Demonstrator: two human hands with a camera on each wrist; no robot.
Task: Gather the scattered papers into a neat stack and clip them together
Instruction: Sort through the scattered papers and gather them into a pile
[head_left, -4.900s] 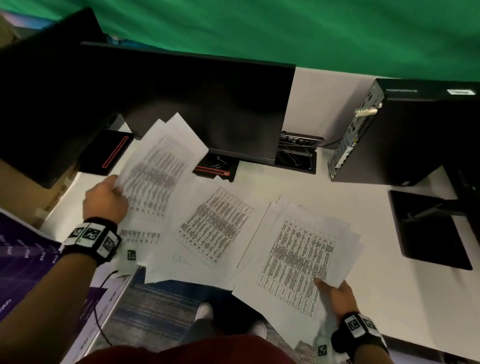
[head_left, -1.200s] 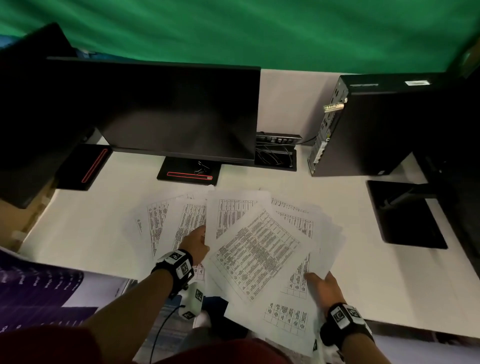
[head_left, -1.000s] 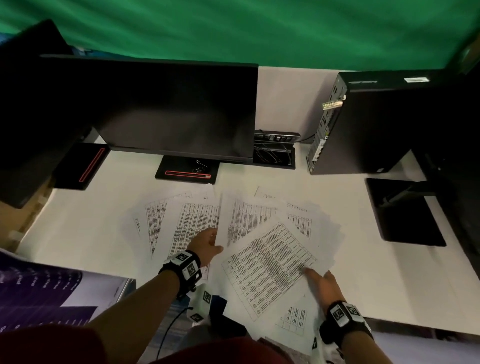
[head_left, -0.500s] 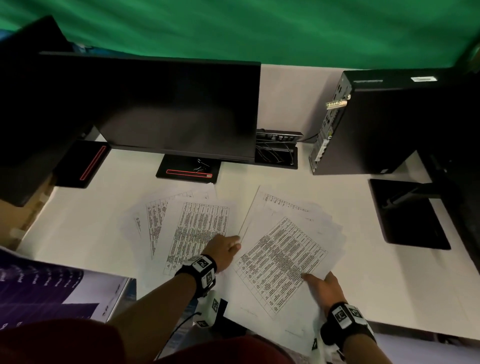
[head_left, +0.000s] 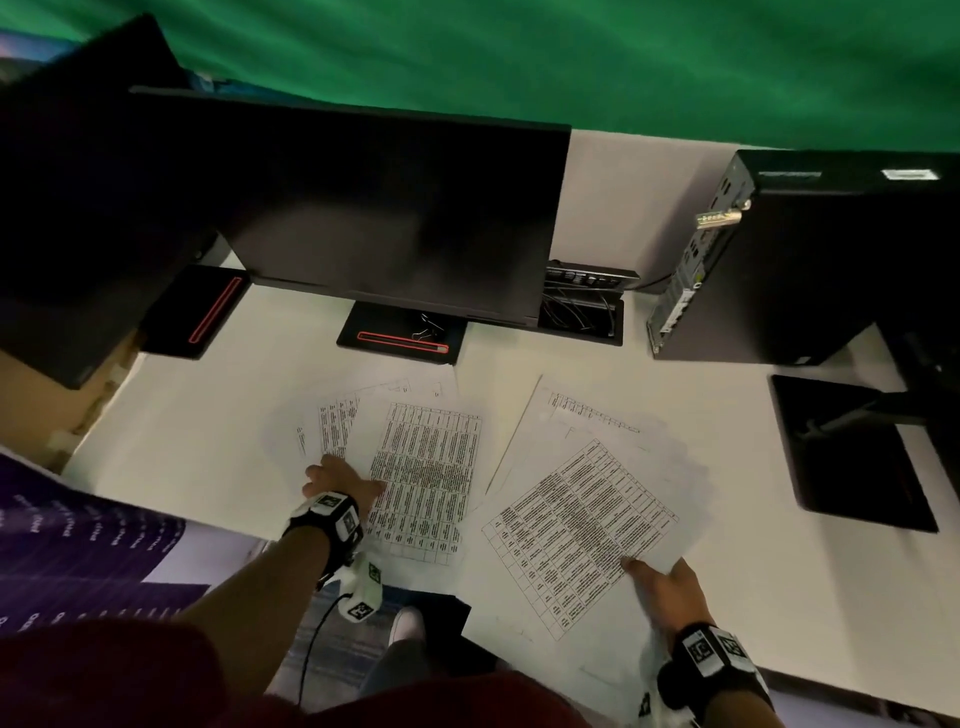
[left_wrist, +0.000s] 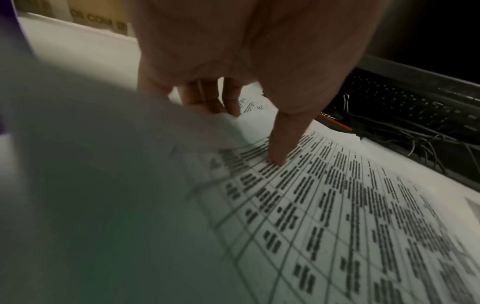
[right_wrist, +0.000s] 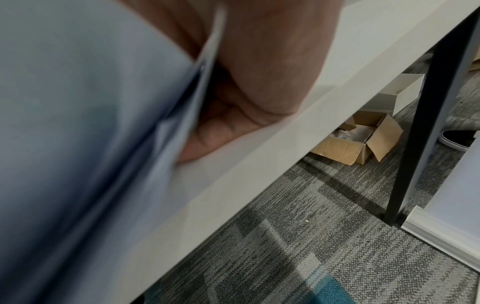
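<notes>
Printed sheets lie in two groups on the white desk (head_left: 208, 441). The right stack (head_left: 587, 525) is loosely fanned and hangs over the near edge. My right hand (head_left: 660, 587) grips its near corner, thumb on top; in the right wrist view the fingers (right_wrist: 221, 131) curl under the sheets (right_wrist: 78, 123). The left papers (head_left: 421, 457) overlap one another. My left hand (head_left: 337, 483) is on them. Its thumb (left_wrist: 280, 144) presses the top printed sheet (left_wrist: 350, 216), and the fingers (left_wrist: 207, 98) sit behind a lifted sheet edge. A black binder clip (head_left: 423, 330) (left_wrist: 345, 105) lies on the monitor base.
A monitor (head_left: 395, 208) stands at the back, with a second one (head_left: 78, 208) on the left. A cable box (head_left: 582, 312) sits behind the papers. A computer tower (head_left: 805, 260) and another monitor base (head_left: 852, 452) stand on the right. The desk's near edge runs by both wrists.
My left hand left the right stack and moved left onto the other sheets. The two groups of paper now lie apart. The right hand kept its hold.
</notes>
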